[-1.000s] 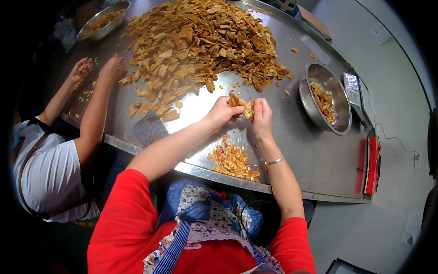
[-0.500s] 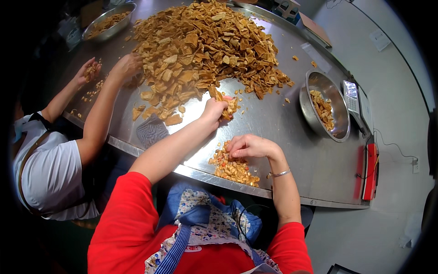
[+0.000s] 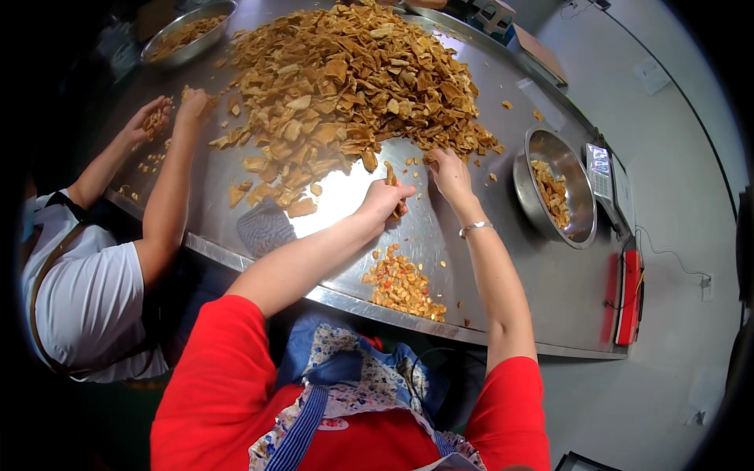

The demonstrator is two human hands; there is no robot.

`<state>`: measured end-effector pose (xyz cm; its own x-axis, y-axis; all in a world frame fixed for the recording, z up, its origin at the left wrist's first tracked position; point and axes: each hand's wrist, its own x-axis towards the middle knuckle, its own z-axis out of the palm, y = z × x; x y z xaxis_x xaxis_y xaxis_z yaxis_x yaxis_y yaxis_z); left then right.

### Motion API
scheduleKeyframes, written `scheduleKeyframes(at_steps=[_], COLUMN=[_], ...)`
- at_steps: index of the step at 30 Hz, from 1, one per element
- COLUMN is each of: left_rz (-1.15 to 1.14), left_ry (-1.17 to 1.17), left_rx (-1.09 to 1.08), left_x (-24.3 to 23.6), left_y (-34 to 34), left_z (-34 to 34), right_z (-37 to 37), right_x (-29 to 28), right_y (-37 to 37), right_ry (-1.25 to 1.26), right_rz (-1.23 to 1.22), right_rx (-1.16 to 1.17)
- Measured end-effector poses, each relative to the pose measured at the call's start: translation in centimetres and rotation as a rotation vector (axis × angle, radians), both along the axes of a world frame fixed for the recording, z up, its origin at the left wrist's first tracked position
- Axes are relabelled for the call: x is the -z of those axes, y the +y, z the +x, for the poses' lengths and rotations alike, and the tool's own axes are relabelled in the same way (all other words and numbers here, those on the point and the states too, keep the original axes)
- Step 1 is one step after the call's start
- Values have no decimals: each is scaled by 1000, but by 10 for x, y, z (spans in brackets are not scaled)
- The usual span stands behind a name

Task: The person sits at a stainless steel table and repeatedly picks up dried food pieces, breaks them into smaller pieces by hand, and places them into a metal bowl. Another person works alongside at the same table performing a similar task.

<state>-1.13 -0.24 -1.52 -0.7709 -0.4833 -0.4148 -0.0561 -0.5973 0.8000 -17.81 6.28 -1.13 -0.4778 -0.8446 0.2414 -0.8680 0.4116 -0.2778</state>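
My left hand (image 3: pixel 381 200) grips a brown dried piece (image 3: pixel 392 179) above the steel table. My right hand (image 3: pixel 444 173) has reached the lower right edge of the large heap of dried pieces (image 3: pixel 369 74), its fingers closed round a small brown piece (image 3: pixel 430 157). Below my hands, near the front edge, lies a small pile of golden seeds or kernels (image 3: pixel 404 290) with some red bits. A grey cloth (image 3: pixel 263 228) rests left of my left forearm, and loose flat pieces are spread beside it.
The steel table (image 3: pixel 550 290) holds a bowl of pieces (image 3: pixel 554 192) at right, a scale (image 3: pixel 601 173), a red object (image 3: pixel 628 298), another bowl (image 3: pixel 184 35) at back left and a box (image 3: pixel 534 55). A co-worker's hands (image 3: pixel 145 118) work at left, beside a white sleeve (image 3: pixel 94 290).
My right hand left my left hand, dipped to the small pile, then moved up to the big heap's edge. My left hand still holds a piece. The co-worker's right hand has shifted.
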Motion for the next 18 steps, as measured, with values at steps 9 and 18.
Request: scheduleKeyframes(at_steps=[9, 18], left_rz=[-180, -416], left_ry=[57, 188], left_rx=[-80, 19], left_x=[-1, 0], left_y=[0, 3], left_z=[1, 2], right_z=[15, 90], right_x=[4, -29], right_y=[7, 48], right_ry=[-473, -522], right_rz=[-274, -485], right_rx=[49, -45])
